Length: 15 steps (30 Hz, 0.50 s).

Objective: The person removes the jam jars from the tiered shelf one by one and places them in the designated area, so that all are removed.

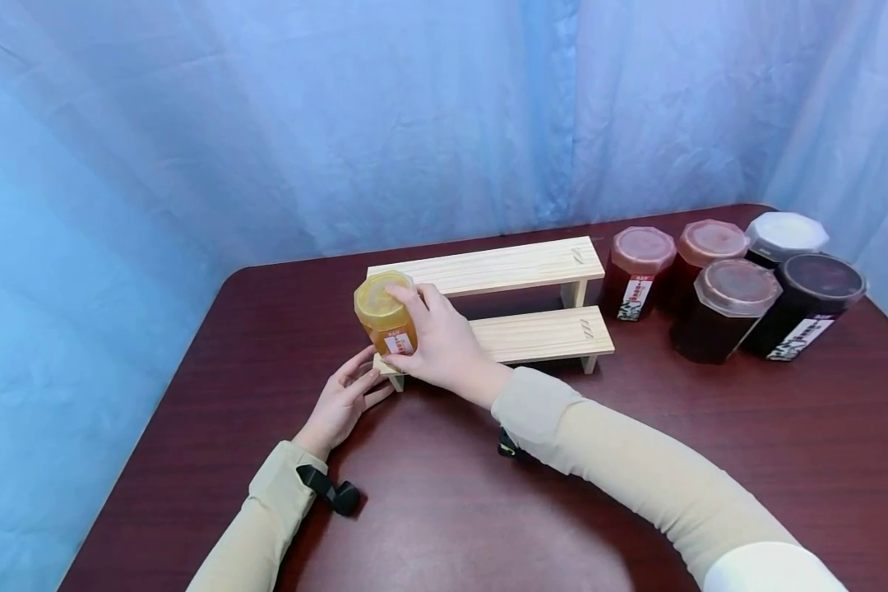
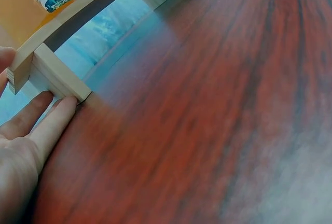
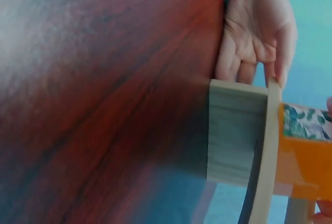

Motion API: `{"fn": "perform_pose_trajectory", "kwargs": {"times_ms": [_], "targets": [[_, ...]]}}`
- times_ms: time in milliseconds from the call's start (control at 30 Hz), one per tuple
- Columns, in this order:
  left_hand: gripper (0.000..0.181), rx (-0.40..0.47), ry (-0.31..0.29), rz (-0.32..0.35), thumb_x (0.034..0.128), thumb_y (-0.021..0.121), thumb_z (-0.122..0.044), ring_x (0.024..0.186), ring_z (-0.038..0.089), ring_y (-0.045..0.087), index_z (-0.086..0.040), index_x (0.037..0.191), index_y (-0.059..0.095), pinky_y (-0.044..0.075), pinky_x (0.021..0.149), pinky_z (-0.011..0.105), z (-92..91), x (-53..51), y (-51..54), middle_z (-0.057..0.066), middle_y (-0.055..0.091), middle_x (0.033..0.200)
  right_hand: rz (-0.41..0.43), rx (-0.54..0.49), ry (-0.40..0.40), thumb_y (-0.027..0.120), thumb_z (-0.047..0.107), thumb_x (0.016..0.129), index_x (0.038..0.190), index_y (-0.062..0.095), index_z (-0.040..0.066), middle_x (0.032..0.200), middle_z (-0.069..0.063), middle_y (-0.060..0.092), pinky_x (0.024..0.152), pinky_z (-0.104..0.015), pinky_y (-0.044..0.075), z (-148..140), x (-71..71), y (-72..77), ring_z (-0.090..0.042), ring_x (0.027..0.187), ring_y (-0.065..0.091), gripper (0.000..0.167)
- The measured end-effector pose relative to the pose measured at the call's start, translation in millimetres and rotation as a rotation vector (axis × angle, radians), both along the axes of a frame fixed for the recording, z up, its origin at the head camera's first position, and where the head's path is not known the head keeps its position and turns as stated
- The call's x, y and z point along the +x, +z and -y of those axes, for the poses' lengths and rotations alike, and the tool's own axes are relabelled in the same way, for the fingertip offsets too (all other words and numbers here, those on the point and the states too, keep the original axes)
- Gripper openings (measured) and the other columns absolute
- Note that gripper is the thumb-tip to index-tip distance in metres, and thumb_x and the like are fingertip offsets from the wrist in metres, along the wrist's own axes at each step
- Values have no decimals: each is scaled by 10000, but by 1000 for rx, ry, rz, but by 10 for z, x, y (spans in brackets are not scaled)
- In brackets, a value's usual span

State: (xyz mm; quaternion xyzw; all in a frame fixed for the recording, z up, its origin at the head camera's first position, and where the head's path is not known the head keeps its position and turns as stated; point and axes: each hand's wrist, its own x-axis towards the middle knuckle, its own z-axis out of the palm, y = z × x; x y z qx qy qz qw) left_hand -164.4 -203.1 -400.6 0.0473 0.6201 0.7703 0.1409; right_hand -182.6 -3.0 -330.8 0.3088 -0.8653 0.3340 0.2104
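My right hand grips a jar of orange contents with a yellow lid, fingers over the lid and thumb low by the white label. The jar is upright on the left end of a low wooden shelf; in the right wrist view the orange jar meets the board. At that same end, my left hand touches the shelf. The left wrist view has its extended fingers against the shelf's leg. In the right wrist view, the left thumb touches the board's edge.
Behind the low shelf stands a taller wooden shelf. To the right are several dark red and near-black jars, among them a red jar beside the shelves and a black-lidded jar. Blue curtains hang behind the dark red table.
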Motion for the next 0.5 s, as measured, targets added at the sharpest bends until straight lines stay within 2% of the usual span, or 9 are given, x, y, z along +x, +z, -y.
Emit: {"fn": "perform_pose_trajectory", "kwargs": {"times_ms": [167, 500], "targets": [[565, -1, -6, -4, 989, 464, -70, 1055, 70, 597, 6, 1488, 209, 514, 904, 295, 8, -2, 1, -33, 540, 1161, -40, -33, -56, 829, 289, 701, 1359, 289, 182, 1193, -170, 466, 850, -422, 519, 63, 30, -54, -290, 1031, 530, 857], [563, -2, -8, 3, 990, 451, -52, 1056, 73, 594, 2, 1490, 198, 505, 925, 313, 5, -9, 3, -28, 528, 1168, -49, -48, -63, 818, 287, 710, 1352, 301, 179, 1189, -175, 474, 840, -437, 513, 67, 41, -60, -300, 1014, 539, 832]]}}
